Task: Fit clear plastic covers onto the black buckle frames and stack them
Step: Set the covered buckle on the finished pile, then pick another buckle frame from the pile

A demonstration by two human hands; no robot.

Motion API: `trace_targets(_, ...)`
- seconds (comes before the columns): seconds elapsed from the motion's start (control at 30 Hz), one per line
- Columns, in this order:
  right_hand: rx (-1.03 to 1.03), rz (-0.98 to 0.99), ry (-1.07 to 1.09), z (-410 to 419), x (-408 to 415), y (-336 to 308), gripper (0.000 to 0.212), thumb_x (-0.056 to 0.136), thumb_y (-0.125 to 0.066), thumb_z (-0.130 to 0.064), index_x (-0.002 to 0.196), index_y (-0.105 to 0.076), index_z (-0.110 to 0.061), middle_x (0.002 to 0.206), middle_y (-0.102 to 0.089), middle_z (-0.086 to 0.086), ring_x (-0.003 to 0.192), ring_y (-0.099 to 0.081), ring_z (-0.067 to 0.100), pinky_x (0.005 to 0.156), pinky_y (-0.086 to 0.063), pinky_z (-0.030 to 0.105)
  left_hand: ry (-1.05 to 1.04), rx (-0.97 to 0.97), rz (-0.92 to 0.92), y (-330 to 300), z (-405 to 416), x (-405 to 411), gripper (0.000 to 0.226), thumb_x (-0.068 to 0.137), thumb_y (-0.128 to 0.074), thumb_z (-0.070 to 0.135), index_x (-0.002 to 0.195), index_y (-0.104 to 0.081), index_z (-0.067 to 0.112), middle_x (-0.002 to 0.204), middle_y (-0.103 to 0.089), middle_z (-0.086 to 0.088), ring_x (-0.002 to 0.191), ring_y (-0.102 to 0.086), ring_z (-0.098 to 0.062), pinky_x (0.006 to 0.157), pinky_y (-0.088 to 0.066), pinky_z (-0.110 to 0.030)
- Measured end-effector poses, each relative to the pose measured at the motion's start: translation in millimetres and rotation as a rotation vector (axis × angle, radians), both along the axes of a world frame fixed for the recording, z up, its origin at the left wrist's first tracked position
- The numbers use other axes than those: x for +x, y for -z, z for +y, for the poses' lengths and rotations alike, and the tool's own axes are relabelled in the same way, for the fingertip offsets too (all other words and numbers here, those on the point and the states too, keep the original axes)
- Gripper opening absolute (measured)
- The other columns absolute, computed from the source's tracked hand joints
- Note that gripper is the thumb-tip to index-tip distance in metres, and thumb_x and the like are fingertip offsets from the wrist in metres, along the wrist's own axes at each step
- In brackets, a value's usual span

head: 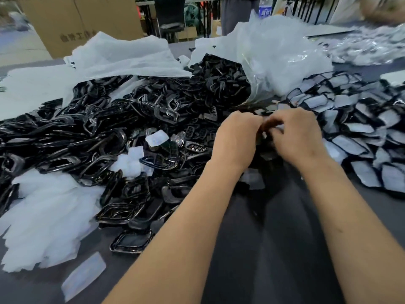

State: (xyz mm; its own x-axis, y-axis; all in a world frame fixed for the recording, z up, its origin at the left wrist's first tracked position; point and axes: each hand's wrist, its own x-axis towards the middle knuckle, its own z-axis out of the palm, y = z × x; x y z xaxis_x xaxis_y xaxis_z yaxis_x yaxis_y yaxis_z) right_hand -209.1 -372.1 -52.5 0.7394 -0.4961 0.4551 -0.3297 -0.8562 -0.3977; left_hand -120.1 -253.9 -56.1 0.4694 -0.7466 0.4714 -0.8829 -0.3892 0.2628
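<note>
My left hand point(237, 137) and my right hand point(298, 134) meet over the middle of the table, fingers curled around one small black buckle frame point(266, 137) that is mostly hidden between them and blurred. A big heap of bare black buckle frames point(98, 132) spreads to the left. Rows of covered frames point(355, 132) with pale clear covers lie overlapped to the right. One loose clear cover point(84, 275) lies near the front left.
White foam sheets point(43, 220) lie at the front left and at the back. A clear plastic bag point(280, 58) spilling frames sits behind my hands. A cardboard box point(79, 20) stands at the back left. The dark table point(274, 238) shows under my forearms.
</note>
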Motion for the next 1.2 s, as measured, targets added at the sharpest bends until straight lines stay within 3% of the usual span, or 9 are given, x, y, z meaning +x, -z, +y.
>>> trace_targets(0.13,0.044,-0.001,0.059,-3.6,-0.9,2.5,0.039,0.084,-0.055,0.003,0.099,-0.083,-0.019,0.099,-0.079,0.011,0.101,-0.068,0.035,0.095,-0.055,0.044,0.033,0.05,0.089,4.2,-8.3,-3.3,0.028,0.09,-0.053,0.003,0.103,-0.075,0.014,0.099,-0.066,-0.006,0.106,-0.055,-0.027,0.075,-0.04,-0.031)
trace_targets(0.37,0.018,-0.116,0.028,13.0,6.6,-7.3,0.033,0.088,-0.057,0.0,0.099,-0.083,-0.017,0.1,-0.079,0.007,0.105,-0.065,0.032,0.095,-0.05,0.04,0.021,-0.08,0.121,-13.7,29.5,4.8,0.035,0.088,-0.052,-0.001,0.104,-0.079,0.013,0.104,-0.074,-0.006,0.108,-0.058,-0.029,0.091,-0.046,-0.041)
trace_targets(0.57,0.029,-0.114,-0.284,78.4,44.8,-23.1,0.026,0.09,-0.064,-0.003,0.098,-0.083,-0.018,0.094,-0.079,-0.002,0.088,-0.067,0.014,0.084,-0.046,0.022,-0.245,-0.194,0.134,-18.0,115.4,40.6,0.031,0.085,-0.058,-0.001,0.097,-0.082,0.016,0.1,-0.077,-0.002,0.104,-0.064,-0.024,0.09,-0.046,-0.028)
trace_targets(0.73,0.093,-0.008,-0.451,129.0,91.0,-23.9,0.025,0.09,-0.067,-0.005,0.103,-0.082,-0.019,0.1,-0.079,-0.001,0.095,-0.07,0.017,0.092,-0.053,0.031,-0.579,-0.175,0.123,-10.0,185.5,67.7,0.032,0.082,-0.058,-0.001,0.096,-0.08,0.017,0.103,-0.073,-0.006,0.108,-0.059,-0.031,0.089,-0.041,-0.032)
trace_targets(0.8,0.115,-0.014,-0.489,145.4,104.1,-22.8,0.024,0.09,-0.066,-0.004,0.102,-0.082,-0.019,0.097,-0.078,-0.004,0.092,-0.069,0.012,0.091,-0.053,0.028,-0.674,-0.14,0.128,-6.6,201.8,76.0,0.032,0.083,-0.06,0.002,0.104,-0.079,0.016,0.111,-0.071,-0.009,0.112,-0.057,-0.034,0.094,-0.039,-0.033)
trace_targets(0.9,0.169,-0.014,-0.59,163.9,116.5,-20.7,0.025,0.091,-0.067,-0.001,0.102,-0.081,-0.018,0.095,-0.077,-0.007,0.089,-0.067,0.005,0.089,-0.054,0.023,-0.709,-0.078,0.179,-2.1,207.9,85.6,0.029,0.086,-0.063,0.011,0.111,-0.078,0.018,0.114,-0.071,-0.01,0.115,-0.057,-0.033,0.1,-0.038,-0.033)
trace_targets(1.0,0.215,0.038,-0.668,170.1,121.4,-19.5,0.028,0.085,-0.064,0.004,0.097,-0.082,-0.014,0.088,-0.078,-0.003,0.084,-0.071,0.008,0.084,-0.056,0.025,-0.66,-0.057,0.22,-4.8,207.6,91.9,0.018,0.088,-0.07,0.022,0.104,-0.079,0.02,0.106,-0.076,-0.003,0.112,-0.061,-0.029,0.104,-0.041,-0.036)
trace_targets(1.1,0.248,0.032,-0.674,167.4,120.5,-16.4,0.027,0.083,-0.065,0.003,0.093,-0.081,-0.015,0.084,-0.076,-0.004,0.081,-0.07,0.008,0.081,-0.055,0.026,-0.615,-0.075,0.309,-16.0,214.3,96.2,0.012,0.085,-0.073,0.022,0.094,-0.08,0.023,0.093,-0.075,0.003,0.099,-0.066,-0.022,0.093,-0.051,-0.034)
trace_targets(1.2,0.236,0.023,-0.679,164.7,118.0,-11.9,0.014,0.088,-0.074,-0.006,0.094,-0.081,-0.017,0.089,-0.076,-0.007,0.081,-0.064,0.001,0.078,-0.049,0.014,-0.589,0.02,0.39,-30.6,223.5,100.7,0.009,0.081,-0.077,0.022,0.084,-0.077,0.03,0.085,-0.072,0.011,0.088,-0.067,-0.013,0.077,-0.048,-0.026)
